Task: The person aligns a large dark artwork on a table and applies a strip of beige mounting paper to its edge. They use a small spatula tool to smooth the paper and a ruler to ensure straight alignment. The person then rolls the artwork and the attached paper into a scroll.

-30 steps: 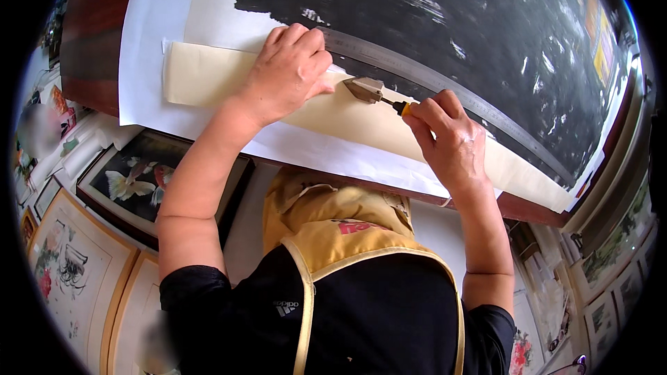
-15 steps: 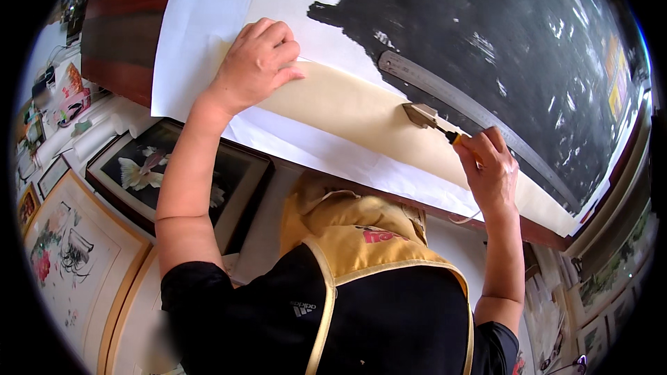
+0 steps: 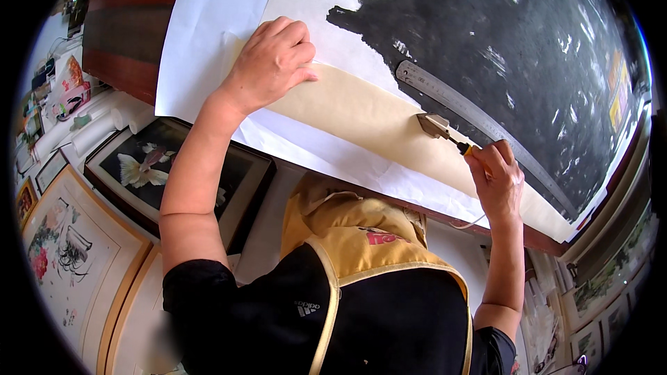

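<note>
Closest is the person's yellow apron. Down on the floor lie framed pictures. The right hand has its fingers curled tight around the handle of a small iron. The flat tip of the iron sits on the tan paper strip. The left hand lies with fingers spread a little and bent, pressing down the other end of the strip. The strip lies on a big white sheet on the table. Just past the iron lies a metal ruler, and behind it a dark ink painting.
</note>
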A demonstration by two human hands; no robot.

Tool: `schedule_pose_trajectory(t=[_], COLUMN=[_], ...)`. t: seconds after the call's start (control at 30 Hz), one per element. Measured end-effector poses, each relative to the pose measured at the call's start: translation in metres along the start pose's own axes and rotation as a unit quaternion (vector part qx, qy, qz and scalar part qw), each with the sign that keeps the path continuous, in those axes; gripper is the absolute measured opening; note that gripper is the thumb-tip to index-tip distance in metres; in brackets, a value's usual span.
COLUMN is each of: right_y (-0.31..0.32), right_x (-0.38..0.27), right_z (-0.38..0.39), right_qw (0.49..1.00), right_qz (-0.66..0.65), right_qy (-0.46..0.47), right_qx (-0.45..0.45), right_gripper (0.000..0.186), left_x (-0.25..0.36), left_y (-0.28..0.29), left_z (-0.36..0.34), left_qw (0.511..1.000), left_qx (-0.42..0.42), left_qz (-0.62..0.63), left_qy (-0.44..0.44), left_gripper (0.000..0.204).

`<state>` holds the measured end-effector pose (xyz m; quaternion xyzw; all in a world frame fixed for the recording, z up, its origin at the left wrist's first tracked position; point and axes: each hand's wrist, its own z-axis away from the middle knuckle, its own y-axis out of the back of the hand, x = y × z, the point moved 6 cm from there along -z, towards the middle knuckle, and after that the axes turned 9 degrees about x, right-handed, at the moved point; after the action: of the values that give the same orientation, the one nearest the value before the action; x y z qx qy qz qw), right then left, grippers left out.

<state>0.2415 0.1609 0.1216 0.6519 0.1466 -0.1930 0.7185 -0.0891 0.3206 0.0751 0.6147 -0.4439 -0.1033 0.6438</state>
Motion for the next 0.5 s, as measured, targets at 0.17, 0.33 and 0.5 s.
schedule_pose_trajectory(t=[0.17,0.33,0.5], right_y=[-0.003,-0.018,-0.039], right_x=[0.002,-0.036,-0.084], right_z=[0.001,-0.023,-0.055], right_qw=[1.0,1.0,0.998], right_qz=[-0.015,-0.011,-0.021], right_qy=[-0.015,0.012,0.064], right_qx=[0.005,-0.007,0.009], right_gripper=[0.011,0.009,0.011], left_x=[0.001,0.001,-0.002], left_y=[-0.002,-0.003,-0.002], left_z=[-0.002,-0.001,-0.002], left_qw=[1.0,1.0,1.0], left_qx=[-0.001,-0.002,-0.002], left_qz=[-0.004,-0.008,0.004], left_qy=[0.004,0.007,0.003], left_gripper=[0.031,0.03,0.03])
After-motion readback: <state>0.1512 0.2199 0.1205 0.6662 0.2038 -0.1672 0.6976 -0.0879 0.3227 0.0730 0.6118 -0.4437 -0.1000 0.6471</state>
